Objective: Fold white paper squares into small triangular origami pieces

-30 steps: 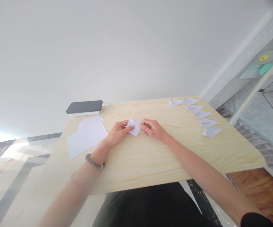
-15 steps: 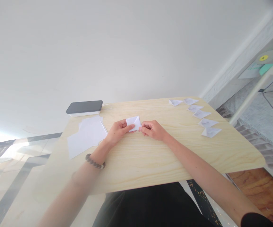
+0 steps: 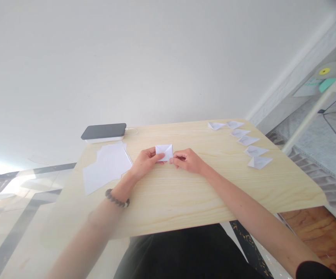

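Observation:
A small folded white paper (image 3: 166, 149) with diagonal creases is held above the middle of the table. My left hand (image 3: 147, 161) grips its left side, thumb lying across the front and fingers behind. At its lower right corner, my right hand (image 3: 186, 159) pinches the edge between thumb and curled fingers. The paper's back is hidden from view. Several folded white paper boats (image 3: 259, 162) rest in a staggered line along the table's right side.
Loose white paper sheets (image 3: 106, 166) lie overlapping at the left of the wooden table (image 3: 168, 201). Behind them, a dark-topped phone-like device (image 3: 104, 131) sits on a white base with a cable. A white wall rises along the table's far edge.
The folded paper has turned slightly and now sits more level, its creased face showing more squarely. My right fingers have shifted a little at its corner; the left hand is nearly still.

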Demonstrator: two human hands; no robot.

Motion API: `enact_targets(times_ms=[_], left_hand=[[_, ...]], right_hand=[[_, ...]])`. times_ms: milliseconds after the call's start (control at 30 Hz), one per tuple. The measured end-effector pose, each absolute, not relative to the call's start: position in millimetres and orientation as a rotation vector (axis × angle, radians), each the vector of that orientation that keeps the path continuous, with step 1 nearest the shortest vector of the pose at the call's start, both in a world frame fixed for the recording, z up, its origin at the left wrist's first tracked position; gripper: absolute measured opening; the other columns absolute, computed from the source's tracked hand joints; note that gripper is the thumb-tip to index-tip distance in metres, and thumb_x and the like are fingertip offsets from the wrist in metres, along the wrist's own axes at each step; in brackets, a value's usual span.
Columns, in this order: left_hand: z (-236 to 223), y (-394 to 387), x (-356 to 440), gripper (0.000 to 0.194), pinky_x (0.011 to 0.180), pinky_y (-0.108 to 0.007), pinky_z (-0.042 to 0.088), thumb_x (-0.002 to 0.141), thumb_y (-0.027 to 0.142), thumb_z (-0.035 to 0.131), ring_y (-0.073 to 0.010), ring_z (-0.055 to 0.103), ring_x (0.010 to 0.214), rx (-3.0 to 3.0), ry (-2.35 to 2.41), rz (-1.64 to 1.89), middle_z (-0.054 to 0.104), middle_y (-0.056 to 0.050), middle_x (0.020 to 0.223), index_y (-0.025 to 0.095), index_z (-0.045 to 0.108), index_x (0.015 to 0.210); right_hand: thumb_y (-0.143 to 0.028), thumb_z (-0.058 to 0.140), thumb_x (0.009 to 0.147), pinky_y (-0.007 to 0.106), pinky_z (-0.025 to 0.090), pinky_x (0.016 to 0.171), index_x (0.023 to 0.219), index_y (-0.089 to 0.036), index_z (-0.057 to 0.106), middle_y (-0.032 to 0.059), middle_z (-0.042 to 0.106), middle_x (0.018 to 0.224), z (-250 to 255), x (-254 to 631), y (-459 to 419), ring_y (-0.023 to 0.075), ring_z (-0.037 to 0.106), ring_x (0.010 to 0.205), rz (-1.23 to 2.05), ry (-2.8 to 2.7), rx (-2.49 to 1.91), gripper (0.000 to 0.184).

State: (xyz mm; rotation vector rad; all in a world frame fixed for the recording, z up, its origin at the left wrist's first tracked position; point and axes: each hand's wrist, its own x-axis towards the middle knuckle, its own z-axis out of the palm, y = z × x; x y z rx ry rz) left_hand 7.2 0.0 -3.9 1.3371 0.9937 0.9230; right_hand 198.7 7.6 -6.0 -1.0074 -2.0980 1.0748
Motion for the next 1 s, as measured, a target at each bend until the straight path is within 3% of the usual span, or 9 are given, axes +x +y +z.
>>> enact_targets(times_ms=[233,467,733,1000], left_hand=[[-3.0,-0.6,8.6,0.027,0.076,-0.031,0.047,0.073,0.035,0.057,-0.0171,0.059,0.079,1.346,0.985,0.925,0.066,-0.006,0.086,0.013,0.063,0.089],[-1.3,-0.5,5.2,0.027,0.072,-0.029,0.045,0.073,0.038,0.057,-0.0171,0.059,0.073,1.476,1.047,0.9,0.066,-0.004,0.076,0.013,0.065,0.076],[1.8,-1.6,8.1,0.031,0.077,-0.031,0.046,0.073,0.038,0.057,-0.0188,0.06,0.082,1.451,1.051,0.863,0.066,-0.005,0.09,0.014,0.062,0.092],[-2.4,-1.2,6.1,0.032,0.076,-0.033,0.047,0.075,0.042,0.055,-0.0182,0.062,0.074,1.43,1.074,0.902,0.068,-0.008,0.077,0.012,0.063,0.081]], right_hand=[[-0.032,0.049,0.078,0.018,0.029,0.043,0.067,-0.013,0.06,-0.0011,0.055,0.053,-6.3,198.6,7.5,0.0048,0.037,0.043,1.054,-2.108,-0.996,0.025],[-0.032,0.05,0.077,0.018,0.029,0.043,0.065,-0.014,0.06,-0.0014,0.055,0.052,-7.4,199.0,7.9,0.0051,0.038,0.044,1.05,-2.138,-0.993,0.024],[-0.031,0.046,0.079,0.018,0.026,0.042,0.056,-0.014,0.049,-0.0033,0.048,0.049,-5.2,198.7,7.2,0.0044,0.034,0.042,1.046,-2.092,-1.005,0.029],[-0.037,0.043,0.08,0.02,0.027,0.043,0.054,-0.015,0.046,-0.0028,0.046,0.049,-8.9,199.6,9.6,0.0052,0.034,0.042,1.007,-2.002,-1.046,0.034]])
